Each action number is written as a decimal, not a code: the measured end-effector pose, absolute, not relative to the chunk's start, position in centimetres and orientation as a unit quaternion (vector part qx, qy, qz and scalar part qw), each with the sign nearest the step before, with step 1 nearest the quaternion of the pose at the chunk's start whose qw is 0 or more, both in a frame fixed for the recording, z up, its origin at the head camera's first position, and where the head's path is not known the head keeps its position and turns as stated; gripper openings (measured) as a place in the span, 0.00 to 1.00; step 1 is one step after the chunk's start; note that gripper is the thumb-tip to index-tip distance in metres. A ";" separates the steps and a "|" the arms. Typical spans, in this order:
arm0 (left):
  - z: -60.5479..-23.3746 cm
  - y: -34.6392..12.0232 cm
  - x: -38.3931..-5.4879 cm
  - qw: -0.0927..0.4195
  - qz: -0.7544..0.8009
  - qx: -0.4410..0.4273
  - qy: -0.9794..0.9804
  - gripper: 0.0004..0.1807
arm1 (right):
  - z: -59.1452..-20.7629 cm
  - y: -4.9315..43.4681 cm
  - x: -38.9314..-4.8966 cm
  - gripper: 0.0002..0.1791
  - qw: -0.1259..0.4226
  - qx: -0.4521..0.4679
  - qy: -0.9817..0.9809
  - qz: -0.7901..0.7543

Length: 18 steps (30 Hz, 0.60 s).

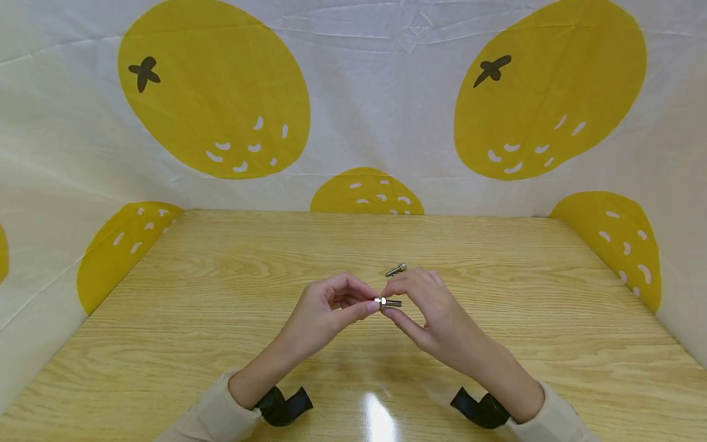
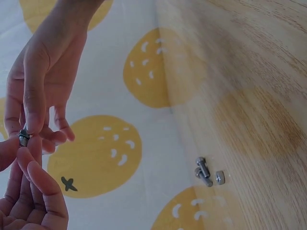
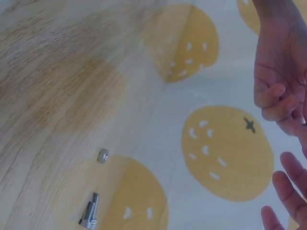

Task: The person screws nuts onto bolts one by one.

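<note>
Above the wooden table, my left hand (image 1: 334, 307) pinches a metal bolt (image 1: 394, 303) at its head end between thumb and fingers. The bolt lies level, its threaded shank pointing right. A hex nut (image 1: 383, 302) sits around the shank close to the left fingertips. My right hand (image 1: 433, 316) holds the nut between thumb and index finger, the other fingers bent above. In the left wrist view the fingertips of both hands cover much of the bolt (image 2: 24, 138). The right wrist view cuts off the held pieces; part of the right hand (image 3: 290, 191) shows there.
Two loose bolts (image 2: 203, 171) lie together on the table (image 1: 221, 258) beyond the hands. Beside them is another nut (image 2: 220, 177), which the right hand hides in the head view. A white cloth with yellow fruit shapes (image 1: 381, 123) walls the back and sides.
</note>
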<state>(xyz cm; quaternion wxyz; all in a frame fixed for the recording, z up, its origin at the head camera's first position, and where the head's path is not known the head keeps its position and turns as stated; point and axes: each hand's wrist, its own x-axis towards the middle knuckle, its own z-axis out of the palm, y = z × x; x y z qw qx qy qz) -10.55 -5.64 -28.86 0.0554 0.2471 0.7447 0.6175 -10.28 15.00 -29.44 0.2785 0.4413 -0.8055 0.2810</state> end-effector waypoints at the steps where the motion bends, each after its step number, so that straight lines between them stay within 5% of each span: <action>1: -28.9 -5.6 -10.5 0.055 0.617 0.247 0.745 0.09 | -29.4 15.0 -10.3 0.09 0.278 0.441 -0.806 0.281; 18: -28.8 -5.6 -10.4 0.058 0.617 0.248 0.744 0.09 | -29.7 14.9 -10.1 0.13 0.271 0.422 -0.823 0.269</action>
